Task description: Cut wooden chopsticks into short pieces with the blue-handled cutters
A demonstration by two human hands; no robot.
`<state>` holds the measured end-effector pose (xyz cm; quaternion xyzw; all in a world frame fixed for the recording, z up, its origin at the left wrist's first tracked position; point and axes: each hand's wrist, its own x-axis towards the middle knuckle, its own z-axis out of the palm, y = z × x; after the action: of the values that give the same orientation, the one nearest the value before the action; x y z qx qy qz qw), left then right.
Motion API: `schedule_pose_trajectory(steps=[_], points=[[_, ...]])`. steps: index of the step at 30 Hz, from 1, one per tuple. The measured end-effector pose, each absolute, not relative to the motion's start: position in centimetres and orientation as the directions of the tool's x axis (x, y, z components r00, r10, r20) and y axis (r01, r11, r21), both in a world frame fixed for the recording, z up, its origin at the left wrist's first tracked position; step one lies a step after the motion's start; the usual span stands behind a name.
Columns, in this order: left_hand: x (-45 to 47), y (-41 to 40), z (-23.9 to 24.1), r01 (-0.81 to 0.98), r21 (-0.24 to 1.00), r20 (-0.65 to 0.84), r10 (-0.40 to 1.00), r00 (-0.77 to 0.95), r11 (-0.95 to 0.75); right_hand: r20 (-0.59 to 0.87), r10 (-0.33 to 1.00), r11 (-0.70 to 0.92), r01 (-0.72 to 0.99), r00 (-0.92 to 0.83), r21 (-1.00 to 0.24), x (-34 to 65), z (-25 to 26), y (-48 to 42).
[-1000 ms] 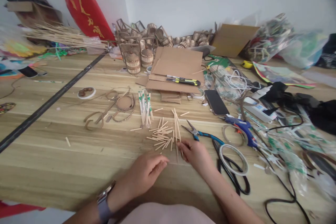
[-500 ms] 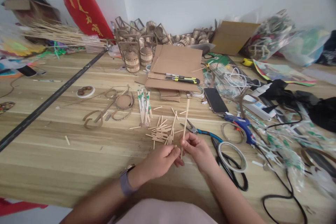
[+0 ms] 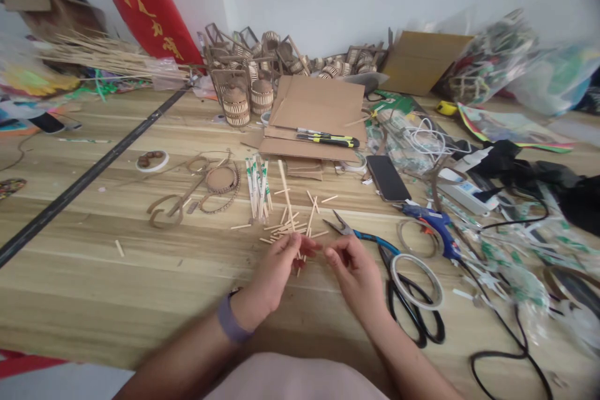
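A long thin wooden stick [image 3: 285, 187] stands up at a slant from my left hand [image 3: 276, 265], pinched between thumb and fingers. The fingers partly hide its lower end. My right hand [image 3: 356, 272] is just to the right, apart from the stick, with thumb and fingers curled together; whether anything small is between them is hidden. Behind my left hand lies a loose heap of short wooden sticks [image 3: 283, 231], several of them scattered around it. Pliers with blue and black handles [image 3: 370, 238] lie right beyond my right hand.
Paper-wrapped sticks [image 3: 255, 190] and woven rings [image 3: 220, 181] lie to the left. Cardboard sheets [image 3: 319, 106] with utility knives [image 3: 328, 139] stand ahead, before small baskets [image 3: 235, 103]. On the right are tape [image 3: 440, 287], a blue glue gun [image 3: 438, 228], a phone [image 3: 388, 178] and cables.
The long stick has passed from my right hand to my left and now leans left. My hands have moved apart, and the view has shifted slightly.
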<state>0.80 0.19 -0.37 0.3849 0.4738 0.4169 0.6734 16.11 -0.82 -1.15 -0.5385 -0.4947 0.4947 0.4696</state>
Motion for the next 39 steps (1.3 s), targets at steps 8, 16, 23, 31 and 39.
schedule_pose_trajectory(steps=[8, 16, 23, 31, 39], points=[[1.5, -0.6, 0.3, -0.237, 0.916, -0.266, 0.931, 0.248, 0.325, -0.098, 0.952, -0.016, 0.272, -0.290, -0.962, 14.7, -0.7, -1.5], [1.8, -0.3, -0.7, -0.411, 0.797, -0.338, 0.890, 0.305, 0.443, -0.144, 0.959, -0.087, 0.230, -0.245, -0.969, 14.7, -1.4, -1.4], [1.5, 0.0, -0.1, -0.516, 0.705, -0.375, 0.873, 0.313, 0.487, -0.016, 0.975, 0.058, 0.327, -0.220, -0.943, 15.0, -1.2, -1.6], [1.5, -0.1, 0.0, -0.538, 0.687, -0.353, 0.872, 0.340, 0.488, 0.199, 0.953, 0.292, 0.516, -0.228, -0.805, 15.6, -1.7, -1.7], [0.8, -0.1, 0.0, -0.462, 0.781, -0.324, 0.905, 0.275, 0.420, 0.195, 0.943, 0.333, 0.765, -0.270, -0.550, 17.6, -1.0, -1.3]])
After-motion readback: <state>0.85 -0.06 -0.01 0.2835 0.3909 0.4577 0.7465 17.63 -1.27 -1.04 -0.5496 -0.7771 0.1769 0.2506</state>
